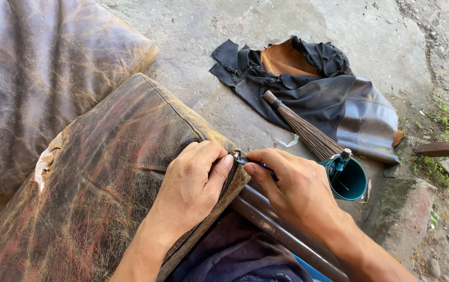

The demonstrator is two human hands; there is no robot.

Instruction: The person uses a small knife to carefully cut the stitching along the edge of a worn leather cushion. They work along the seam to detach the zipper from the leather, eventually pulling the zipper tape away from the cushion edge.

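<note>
left hand (193, 180) curled over corner of worn brown leather cushion (94, 188) lying across lap, thumb and fingers pressing its seam edge. right hand (292, 188) pinching small blue-handled tool (256, 164), tip at same corner, touching left thumb. second cushion (36, 68) at upper left. on concrete floor (245, 26): black leather scraps (313, 89), broom (303, 128), teal cup (351, 180) just right of right hand.

A single head-worn camera is looking steeply down from just above the person's lap, sitting close to both hands at the lower middle. It is facing outward over the worn leather cushion (94, 177) on the left toward the concrete floor (193, 36), which is filling the far and right parts.
</note>
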